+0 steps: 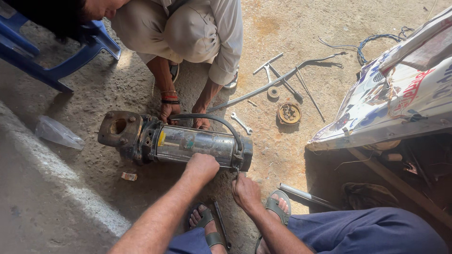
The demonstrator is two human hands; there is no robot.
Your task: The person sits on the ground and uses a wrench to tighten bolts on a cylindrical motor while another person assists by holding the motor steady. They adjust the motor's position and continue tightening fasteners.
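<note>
Setting: informal repair workshop, work done at ground level on a rough, stained concrete floor point(56, 197). Evidence: a cylindrical metal pump motor point(188, 143) lies on its side on the floor, with loose hand tools near it, namely a spanner point(241, 123), a T-handle wrench point(268, 63), long metal rods point(263, 87) and a round rusty part point(288, 113). Loose blue wires point(376, 40) trail near a worn painted panel point(400, 99); a blue plastic chair point(52, 51) stands at the edge.
</note>
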